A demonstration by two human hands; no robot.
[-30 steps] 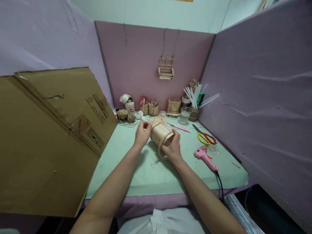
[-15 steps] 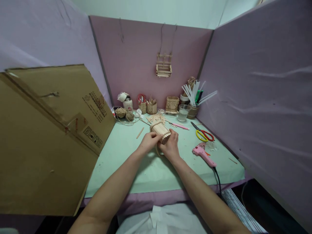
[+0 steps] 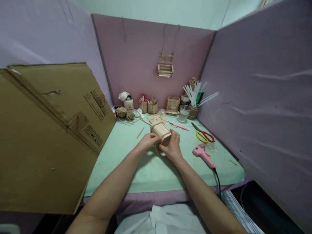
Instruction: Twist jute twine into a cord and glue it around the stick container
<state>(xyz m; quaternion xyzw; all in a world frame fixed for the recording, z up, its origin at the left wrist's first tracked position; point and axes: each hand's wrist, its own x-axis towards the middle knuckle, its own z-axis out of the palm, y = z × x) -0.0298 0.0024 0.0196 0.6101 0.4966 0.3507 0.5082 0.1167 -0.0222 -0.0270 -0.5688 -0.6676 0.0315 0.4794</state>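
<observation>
Between both hands a cup built of pale wooden craft sticks lies tilted on its side, its scalloped end towards me. Brown cord is wrapped around its far part, and a curved loop hangs below it. My left hand is closed with its fingertips against the cup's near left edge. Wrapped around the right side and underneath, my right hand grips the cup; some of its fingers are hidden behind it. Loose craft sticks lie just beyond the cup.
A pink glue gun and scissors lie to the right. Behind are a pink-handled knife-like tool, a cup of water, glue sticks and twine balls. A cardboard box stands at left.
My left fingertips have drawn back slightly from the cup's near end, showing more of it. The cup stays in about the same place. The view has shifted a little.
</observation>
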